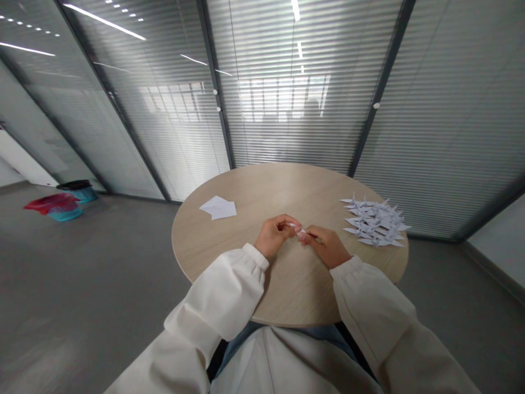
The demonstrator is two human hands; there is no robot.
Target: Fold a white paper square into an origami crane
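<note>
My left hand point(274, 234) and my right hand point(326, 245) meet above the middle of a round light-wood table point(262, 186). Their fingertips pinch a small folded piece of white paper point(299, 230) from both sides, and the fingers hide most of it. A heap of several white origami cranes point(373, 223) lies to the right of my right hand. A few flat sheets of white paper point(219, 208) lie on the far left of the tabletop, out of reach of my fingers' current spot.
Glass partitions with grey blinds point(299, 82) stand behind the table. Grey floor surrounds it. Further left on the floor are a teal basket with red cloth point(61, 210) and a black-lidded bin point(77, 190). White sleeves cover my forearms.
</note>
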